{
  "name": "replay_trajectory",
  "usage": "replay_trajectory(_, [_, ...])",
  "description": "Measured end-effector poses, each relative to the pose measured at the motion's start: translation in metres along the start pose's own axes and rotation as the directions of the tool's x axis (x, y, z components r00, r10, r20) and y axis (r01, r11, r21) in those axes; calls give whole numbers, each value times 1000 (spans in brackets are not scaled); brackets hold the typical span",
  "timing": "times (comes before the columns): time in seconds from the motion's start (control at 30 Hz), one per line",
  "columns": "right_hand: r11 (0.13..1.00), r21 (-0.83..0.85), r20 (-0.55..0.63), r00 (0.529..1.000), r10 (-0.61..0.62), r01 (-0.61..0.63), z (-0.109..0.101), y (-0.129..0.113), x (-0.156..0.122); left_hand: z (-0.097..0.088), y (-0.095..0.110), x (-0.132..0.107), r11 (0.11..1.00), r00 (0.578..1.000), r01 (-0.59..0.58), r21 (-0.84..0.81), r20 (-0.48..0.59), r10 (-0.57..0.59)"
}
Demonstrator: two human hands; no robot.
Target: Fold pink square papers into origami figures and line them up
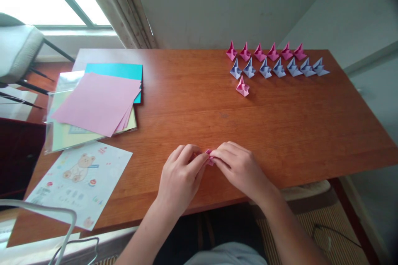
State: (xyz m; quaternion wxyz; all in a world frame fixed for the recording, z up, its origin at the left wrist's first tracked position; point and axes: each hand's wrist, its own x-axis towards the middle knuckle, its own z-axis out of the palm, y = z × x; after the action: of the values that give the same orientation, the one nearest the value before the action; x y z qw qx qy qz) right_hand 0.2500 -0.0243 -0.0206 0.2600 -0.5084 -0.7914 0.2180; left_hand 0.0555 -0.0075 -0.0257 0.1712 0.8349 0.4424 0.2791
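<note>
Two hands, both on 1 small pink folded paper piece [209, 156].
- Left hand [180, 176]: closed in a fingertip pinch on the piece's left end.
- Right hand [239, 165]: same, fingertips pinched on the right end, knuckles up.
- Piece mostly hidden under the fingers, fold shape not readable.
- Location: near-centre of the brown wooden table [192, 103], close to the near edge. On the surface or just above it, can't tell.

Far right of table, folded figures in rows, tips up:
- Back row: 6 dark pink folded paper figures [273, 52], side by side.
- Just in front: 7 lavender-blue folded paper figures [279, 68].
- 1 light pink folded paper figure [242, 87], alone, just in front of the left end of the lavender row.
- Total 14 standing, plus 1 in hand.

Left of table:
- Stack of square pink paper sheets [99, 103], fanned slightly. Several, exact count not readable.
- 1 cyan paper sheet [118, 70] under them, showing at the far side.
- 1 clear plastic sleeve [54, 138] at the bottom, pale yellow-green paper inside.
- 1 white printed sheet with a bear drawing [83, 182], flat, just in front of the stack, near the left corner.

Off table: 1 grey padded chair [15, 49] at far left, 1 bent metal tube frame [46, 207] at bottom left.
</note>
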Motion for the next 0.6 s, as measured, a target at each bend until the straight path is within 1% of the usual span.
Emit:
replay_trajectory(0.1, [997,59,-106,994,-33,39,-7,0,-2,-5,1,2,991,999,22,-135,-36,-27])
replay_trajectory(0.17, [991,126,-182,983,-17,40,-15,0,-3,-10,1,4,972,996,56,-229,-56,-71])
replay_trajectory(0.2, [988,151,-201,980,-4,35,-19,0,-3,-13,1,5,962,994,71,-262,-63,-91])
replay_trajectory(0.27, [983,180,-203,979,19,18,-25,0,-3,-18,1,7,945,991,95,-314,-55,-118])
replay_trajectory(0.33, [982,187,-177,984,26,8,-27,-1,-3,-20,1,7,939,992,111,-327,-18,-123])
replay_trajectory(0.47, [983,180,-141,990,-7,32,-22,-1,-5,-17,1,4,958,995,79,-275,82,-58])
replay_trajectory(0.53, [984,174,-138,990,-17,41,-19,-1,-6,-15,1,3,966,995,50,-253,94,-26])
replay_trajectory(0.6, [984,175,-137,990,-17,41,-18,0,-7,-14,2,3,971,997,40,-234,80,-22])
